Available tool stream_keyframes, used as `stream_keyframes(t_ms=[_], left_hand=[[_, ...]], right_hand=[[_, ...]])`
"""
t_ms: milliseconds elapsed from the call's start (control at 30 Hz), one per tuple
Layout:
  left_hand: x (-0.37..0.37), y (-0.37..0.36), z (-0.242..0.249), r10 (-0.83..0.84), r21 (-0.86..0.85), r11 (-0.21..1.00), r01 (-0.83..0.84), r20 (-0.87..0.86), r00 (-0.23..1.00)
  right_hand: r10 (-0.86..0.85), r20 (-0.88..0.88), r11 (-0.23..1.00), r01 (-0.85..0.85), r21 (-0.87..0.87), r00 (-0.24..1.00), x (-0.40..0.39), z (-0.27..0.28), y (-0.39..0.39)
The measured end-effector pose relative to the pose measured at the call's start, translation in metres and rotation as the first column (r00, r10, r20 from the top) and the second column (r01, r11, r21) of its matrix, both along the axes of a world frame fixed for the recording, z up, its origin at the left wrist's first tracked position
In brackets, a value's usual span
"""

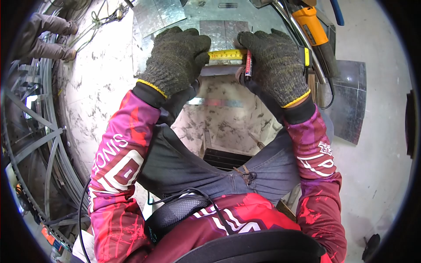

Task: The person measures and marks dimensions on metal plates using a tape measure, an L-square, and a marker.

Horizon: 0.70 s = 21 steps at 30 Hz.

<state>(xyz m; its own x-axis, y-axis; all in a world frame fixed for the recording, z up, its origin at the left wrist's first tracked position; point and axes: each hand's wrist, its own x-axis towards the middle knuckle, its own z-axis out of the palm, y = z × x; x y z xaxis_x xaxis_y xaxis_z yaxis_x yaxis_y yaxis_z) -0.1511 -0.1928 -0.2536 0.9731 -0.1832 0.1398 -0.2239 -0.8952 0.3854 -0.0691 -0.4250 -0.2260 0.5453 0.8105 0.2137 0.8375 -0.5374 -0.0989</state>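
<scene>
Both hands wear dark knitted gloves with yellow cuffs. A yellow measuring tape (228,54) stretches between them across the near edge of a grey metal plate (223,34) with a line marked on it. My left hand (175,59) is closed at the tape's left end, thumb and fingers pressed together on it. My right hand (276,61) is closed around the tape's right side, its case mostly hidden under the glove. A red and white marker (248,63) stands out beside the right fingers, pointing down.
An orange-bodied power tool (311,26) lies at the upper right. Another marked plate (162,15) is at the upper left, and a dark plate (348,98) at the right. Metal bars (48,131) and another person's legs (52,37) are at the left.
</scene>
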Motion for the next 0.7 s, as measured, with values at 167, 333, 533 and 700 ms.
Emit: stream_keyframes(t_ms=[167,333,533,700], left_hand=[[0.0,-0.001,0.0,0.01,0.0,1.0,-0.01,-0.013,1.0],[0.001,0.0,0.002,-0.003,0.008,1.0,0.003,-0.036,0.999],[0.002,0.001,0.003,0.011,0.017,1.0,-0.01,-0.052,0.999],[0.004,0.002,0.003,0.017,0.012,1.0,-0.016,-0.074,0.997]], right_hand=[[-0.015,-0.02,0.998,0.014,-0.063,1.0,0.002,0.002,-0.001],[-0.021,-0.009,0.999,0.02,-0.038,1.0,0.004,0.01,-0.005],[-0.061,-0.008,0.986,0.059,-0.158,0.998,0.0,0.013,0.0],[-0.031,-0.064,0.987,0.021,-0.161,0.997,0.002,0.017,-0.002]])
